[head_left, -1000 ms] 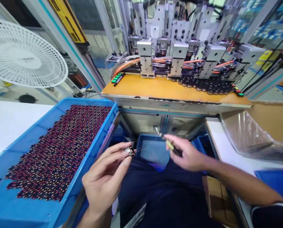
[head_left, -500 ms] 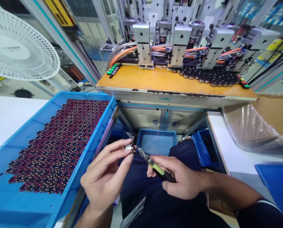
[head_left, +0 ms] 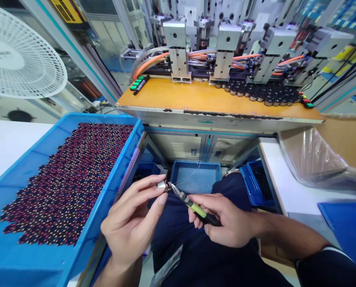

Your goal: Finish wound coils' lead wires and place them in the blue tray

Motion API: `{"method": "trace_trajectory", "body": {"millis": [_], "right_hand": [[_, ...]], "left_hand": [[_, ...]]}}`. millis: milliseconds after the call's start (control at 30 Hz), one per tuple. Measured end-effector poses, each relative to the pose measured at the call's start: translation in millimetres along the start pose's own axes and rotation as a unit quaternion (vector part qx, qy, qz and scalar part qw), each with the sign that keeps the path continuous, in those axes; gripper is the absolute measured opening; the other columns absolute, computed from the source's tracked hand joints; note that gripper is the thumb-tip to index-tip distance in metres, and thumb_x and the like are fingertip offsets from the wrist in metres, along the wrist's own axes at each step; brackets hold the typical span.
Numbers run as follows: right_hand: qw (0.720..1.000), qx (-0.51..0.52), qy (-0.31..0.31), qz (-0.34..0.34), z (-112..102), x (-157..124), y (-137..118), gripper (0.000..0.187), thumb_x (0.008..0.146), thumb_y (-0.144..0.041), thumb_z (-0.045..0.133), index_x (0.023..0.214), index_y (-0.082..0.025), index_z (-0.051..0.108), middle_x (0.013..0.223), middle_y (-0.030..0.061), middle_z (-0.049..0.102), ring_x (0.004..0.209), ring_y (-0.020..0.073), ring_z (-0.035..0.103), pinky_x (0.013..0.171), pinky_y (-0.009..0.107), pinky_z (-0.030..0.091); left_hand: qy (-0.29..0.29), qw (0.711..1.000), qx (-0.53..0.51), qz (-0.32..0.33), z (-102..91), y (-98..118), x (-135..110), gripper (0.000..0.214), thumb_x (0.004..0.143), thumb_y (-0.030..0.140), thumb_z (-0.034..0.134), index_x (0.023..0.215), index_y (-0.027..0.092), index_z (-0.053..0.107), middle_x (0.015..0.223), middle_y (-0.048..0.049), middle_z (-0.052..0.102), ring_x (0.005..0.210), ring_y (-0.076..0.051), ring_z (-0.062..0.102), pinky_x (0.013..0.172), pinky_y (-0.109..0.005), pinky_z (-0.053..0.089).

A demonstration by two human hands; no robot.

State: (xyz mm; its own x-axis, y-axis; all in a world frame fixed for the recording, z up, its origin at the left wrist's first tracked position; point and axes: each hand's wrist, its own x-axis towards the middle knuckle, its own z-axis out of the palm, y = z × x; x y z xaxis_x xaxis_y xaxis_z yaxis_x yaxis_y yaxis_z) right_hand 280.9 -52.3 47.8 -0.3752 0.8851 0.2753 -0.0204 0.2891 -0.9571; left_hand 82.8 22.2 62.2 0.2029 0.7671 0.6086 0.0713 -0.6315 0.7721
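Note:
Between the thumb and fingers of my left hand (head_left: 136,217) is a small wound motor part (head_left: 162,185), silvery on its side, with dark and reddish bits at the end facing right. My right hand (head_left: 222,219) grips pliers (head_left: 197,209) with green and black handles. Their pointed jaws reach the right end of the part, where fine wire shows. Whether the jaws are closed on a wire is too small to tell. A thin loose strand of wire (head_left: 188,177) curls up from there, over the blue bin (head_left: 195,164) below.
To the left, a blue tray (head_left: 62,259) holds many rows of similar parts. Ahead stands a machine with an orange ledge (head_left: 178,95), carrying black cylindrical pieces (head_left: 264,92) and markers (head_left: 141,84). A white fan (head_left: 25,59) is at far left; clear plastic wrap (head_left: 315,159) lies right.
The plier tips have moved slightly left, closer to the small part. The loose wire strand now curls higher over the bin. My left hand keeps its hold.

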Motion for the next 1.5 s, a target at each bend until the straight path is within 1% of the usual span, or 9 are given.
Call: {"method": "trace_trajectory", "body": {"millis": [167, 367, 467, 533, 600, 667, 900, 1233, 1500], "right_hand": [[0.998, -0.042, 0.011, 0.055, -0.5, 3.0, -11.2, 0.03, 0.072, -0.008, 0.05, 0.1, -0.014, 0.06, 0.078, -0.0016, 0.053, 0.06, 0.0063, 0.046, 0.056, 0.019, 0.041], [0.992, -0.039, 0.026, 0.113, -4.9, 5.5, -15.2, 0.024, 0.067, -0.004, 0.049, 0.087, -0.015, 0.056, 0.072, -0.0043, 0.047, 0.06, 0.006, 0.041, 0.055, 0.019, 0.035], [0.992, -0.034, 0.033, 0.116, -9.2, 0.7, -15.2, 0.041, 0.07, -0.003, 0.05, 0.107, -0.015, 0.06, 0.085, -0.0006, 0.053, 0.069, 0.0078, 0.048, 0.063, 0.02, 0.043], [0.994, -0.038, 0.027, 0.097, -12.9, -3.6, -17.8, 0.06, 0.071, -0.002, 0.05, 0.13, -0.015, 0.054, 0.094, 0.0024, 0.057, 0.075, 0.0095, 0.054, 0.069, 0.023, 0.049], [0.996, -0.055, 0.012, 0.074, -16.4, -6.9, -22.5, 0.071, 0.071, -0.002, 0.049, 0.141, -0.016, 0.048, 0.099, 0.0044, 0.059, 0.08, 0.0112, 0.057, 0.075, 0.026, 0.053], [0.995, -0.078, -0.001, 0.059, -18.6, -8.4, -28.2, 0.072, 0.071, -0.002, 0.049, 0.141, -0.016, 0.048, 0.1, 0.0053, 0.06, 0.084, 0.0126, 0.059, 0.079, 0.029, 0.054], [0.995, -0.077, -0.023, 0.058, -16.2, -6.1, -34.9, 0.07, 0.071, -0.004, 0.05, 0.14, -0.011, 0.049, 0.103, 0.0084, 0.063, 0.09, 0.0152, 0.061, 0.086, 0.031, 0.055], [0.996, -0.039, -0.031, 0.071, -12.7, -3.5, -30.7, 0.075, 0.073, -0.002, 0.05, 0.145, -0.019, 0.047, 0.103, 0.006, 0.061, 0.086, 0.0129, 0.061, 0.082, 0.029, 0.055], [0.993, -0.015, -0.032, 0.114, -12.1, -0.2, -34.4, 0.06, 0.073, -0.003, 0.051, 0.131, -0.016, 0.056, 0.095, 0.0039, 0.059, 0.077, 0.011, 0.058, 0.071, 0.026, 0.052]], "left_hand": [[-0.001, 1.0, 0.003, -0.002, -0.2, -0.8, -0.4, 0.04, 0.077, -0.006, 0.071, 0.101, 0.025, 0.076, 0.111, -0.001, 0.076, 0.103, -0.017, 0.071, 0.086, -0.032, 0.061], [-0.011, 1.0, 0.001, 0.001, -1.6, -4.5, -0.4, 0.035, 0.079, -0.005, 0.07, 0.1, 0.023, 0.075, 0.111, -0.0039, 0.075, 0.103, -0.019, 0.071, 0.086, -0.033, 0.062], [-0.015, 1.0, -0.011, 0.023, -3.3, -6.3, 0.8, 0.036, 0.077, -0.008, 0.069, 0.097, 0.022, 0.073, 0.114, -0.0049, 0.071, 0.107, -0.02, 0.071, 0.086, -0.033, 0.064], [-0.012, 0.998, -0.058, 0.034, -4.5, -6.8, 2.3, 0.045, 0.073, -0.012, 0.069, 0.102, 0.022, 0.068, 0.117, -0.0039, 0.068, 0.106, -0.019, 0.071, 0.085, -0.033, 0.066], [-0.016, 0.992, -0.118, 0.038, -5.1, -6.7, 4.2, 0.058, 0.069, -0.017, 0.068, 0.109, 0.024, 0.061, 0.117, -0.0023, 0.067, 0.104, -0.019, 0.072, 0.087, -0.034, 0.066], [-0.026, 0.988, -0.145, 0.044, -5.0, -6.5, 5.8, 0.066, 0.067, -0.02, 0.066, 0.114, 0.025, 0.055, 0.113, -0.0012, 0.07, 0.103, -0.019, 0.073, 0.09, -0.035, 0.065], [-0.034, 0.988, -0.124, 0.081, -4.3, -7.1, 2.8, 0.074, 0.062, -0.025, 0.065, 0.119, 0.019, 0.053, 0.113, -0.0027, 0.075, 0.103, -0.021, 0.075, 0.094, -0.038, 0.064], [-0.02, 0.992, -0.115, 0.041, -6.8, -2.2, -3.1, 0.066, 0.064, -0.022, 0.067, 0.115, 0.018, 0.057, 0.11, -0.0013, 0.075, 0.102, -0.021, 0.075, 0.085, -0.032, 0.068], [-0.013, 0.992, -0.119, 0.028, -5.8, -3.4, -3.4, 0.065, 0.064, -0.022, 0.067, 0.114, 0.019, 0.058, 0.108, -0.0003, 0.075, 0.101, -0.02, 0.076, 0.086, -0.03, 0.067]]}}
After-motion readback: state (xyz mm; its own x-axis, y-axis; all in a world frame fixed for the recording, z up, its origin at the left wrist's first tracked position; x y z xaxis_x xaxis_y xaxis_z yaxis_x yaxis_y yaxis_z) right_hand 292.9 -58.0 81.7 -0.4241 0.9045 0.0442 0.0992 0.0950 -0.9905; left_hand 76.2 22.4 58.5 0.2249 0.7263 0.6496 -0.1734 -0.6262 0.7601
